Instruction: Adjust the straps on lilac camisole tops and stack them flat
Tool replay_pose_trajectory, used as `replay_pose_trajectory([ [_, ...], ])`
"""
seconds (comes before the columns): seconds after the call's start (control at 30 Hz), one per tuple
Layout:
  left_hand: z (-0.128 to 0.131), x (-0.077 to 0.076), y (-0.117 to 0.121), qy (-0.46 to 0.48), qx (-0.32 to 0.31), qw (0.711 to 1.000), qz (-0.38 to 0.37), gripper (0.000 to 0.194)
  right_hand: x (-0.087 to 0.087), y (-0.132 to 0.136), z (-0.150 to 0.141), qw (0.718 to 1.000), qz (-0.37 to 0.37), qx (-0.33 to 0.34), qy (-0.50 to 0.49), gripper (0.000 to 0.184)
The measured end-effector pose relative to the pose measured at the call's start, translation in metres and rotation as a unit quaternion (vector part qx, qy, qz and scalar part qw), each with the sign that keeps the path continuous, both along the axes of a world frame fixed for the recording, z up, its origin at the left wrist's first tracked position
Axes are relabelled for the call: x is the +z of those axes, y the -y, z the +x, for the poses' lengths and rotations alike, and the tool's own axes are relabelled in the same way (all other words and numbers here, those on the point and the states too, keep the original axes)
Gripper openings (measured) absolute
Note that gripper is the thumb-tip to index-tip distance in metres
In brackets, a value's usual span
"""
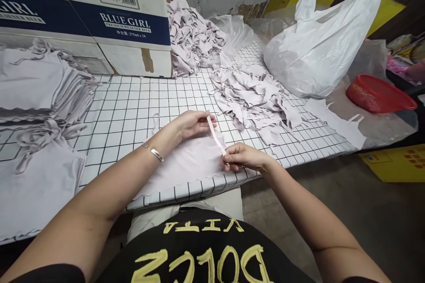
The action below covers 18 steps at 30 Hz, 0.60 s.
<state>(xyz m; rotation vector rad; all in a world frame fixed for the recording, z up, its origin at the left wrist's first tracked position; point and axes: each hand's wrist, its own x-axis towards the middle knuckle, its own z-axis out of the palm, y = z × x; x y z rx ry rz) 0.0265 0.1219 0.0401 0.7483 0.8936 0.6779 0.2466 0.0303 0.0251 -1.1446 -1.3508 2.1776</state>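
A pale pink camisole (189, 161) lies flat on the table before me, its lower edge near the table's front edge. One of its thin shoulder straps (216, 138) is stretched between my hands. My left hand (192, 124) pinches the strap's far end between thumb and fingers. Closer to me, my right hand (244, 157) grips the near end, with a small bit showing below the fingertips that I cannot make out. Another strap loop (156, 123) lies on the cloth beyond my left wrist.
Stacked camisoles (29, 79) lie at the left, by a big beer carton (133, 53). Loose camisoles are heaped ahead (255, 93) and farther back (192, 35). A white plastic bag (308, 53) and a red basket (378, 93) stand right. Checked cloth (133, 97) covers the table.
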Motion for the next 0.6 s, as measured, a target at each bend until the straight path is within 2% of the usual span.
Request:
replay_pose_trajectory([
  [0.03,-0.004,0.001,0.004,-0.107,-0.006,0.993,0.05,0.018,0.0,-0.003,0.0,0.999,-0.005,-0.036,-0.005,0.036],
  [0.07,-0.009,0.001,0.01,-0.216,-0.015,0.969,0.117,0.022,0.0,-0.006,-0.001,0.997,-0.011,-0.079,-0.013,0.037],
  [0.13,-0.019,0.0,0.027,-0.383,-0.053,0.884,0.261,0.026,-0.001,-0.014,-0.002,0.986,-0.025,-0.159,-0.031,0.04],
  [0.2,-0.025,-0.005,0.046,-0.474,-0.105,0.797,0.359,0.026,-0.002,-0.022,-0.004,0.977,-0.041,-0.204,-0.043,0.043],
  [0.23,-0.027,-0.008,0.054,-0.502,-0.124,0.766,0.383,0.025,-0.002,-0.025,-0.005,0.974,-0.043,-0.218,-0.049,0.042],
  [0.3,-0.027,-0.016,0.067,-0.533,-0.142,0.731,0.402,0.025,-0.002,-0.031,-0.009,0.968,-0.031,-0.242,-0.058,0.038],
  [0.37,-0.024,-0.023,0.072,-0.537,-0.146,0.732,0.394,0.02,-0.002,-0.034,-0.014,0.965,-0.006,-0.257,-0.054,0.034],
  [0.47,-0.021,-0.028,0.072,-0.518,-0.133,0.762,0.366,0.012,-0.001,-0.037,-0.023,0.965,0.055,-0.255,-0.017,0.034],
  [0.53,-0.021,-0.029,0.071,-0.496,-0.117,0.787,0.347,0.009,-0.003,-0.037,-0.029,0.962,0.147,-0.228,0.016,0.03],
  [0.6,-0.021,-0.028,0.071,-0.472,-0.105,0.809,0.333,0.007,-0.006,-0.038,-0.035,0.939,0.283,-0.184,0.069,0.024],
])
